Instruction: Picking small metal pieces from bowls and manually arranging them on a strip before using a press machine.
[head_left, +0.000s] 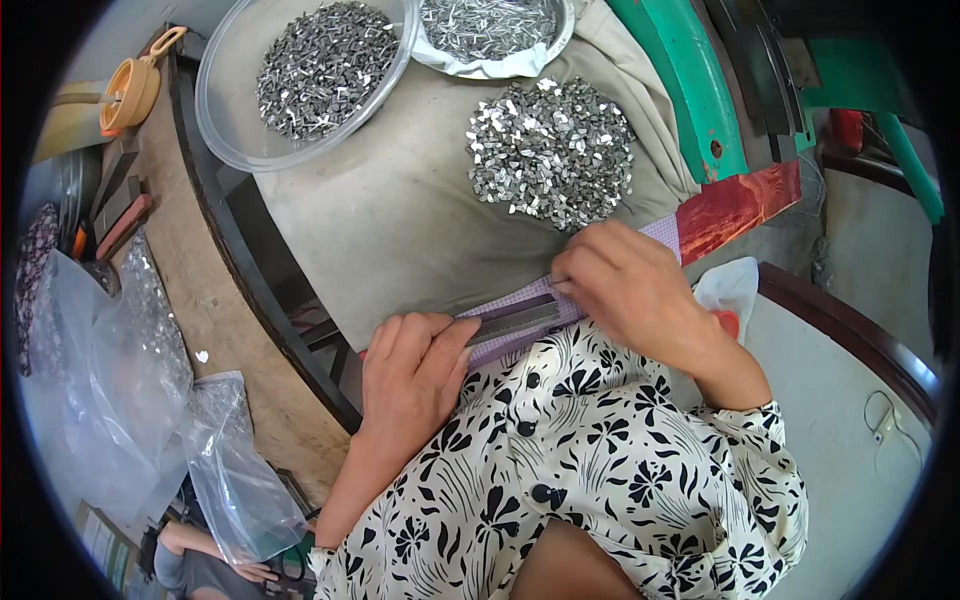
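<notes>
My left hand [415, 365] is closed on the near-left end of a flat dark grey metal bar [515, 321], its thumb and fingers pressed against it. The bar lies slanted at the cloth's near edge, close to my body, with a lengthwise line of small marks along it. At the bar's far-right end my right hand [630, 290] is closed in a pinch; what its fingertips hold is too small and hidden to name. Just beyond that hand sits a heap of small shiny metal pieces [550, 150] on the grey-green cloth [350, 240].
A clear plastic bowl [205, 110] of small metal pieces stands far left, beside a bowl of thin metal pins [490, 30]. Green machine metal [690, 90] borders the right. Plastic bags [110, 390] lie left on a wooden bench [200, 270]. Another person's arm [200, 545] shows lower left.
</notes>
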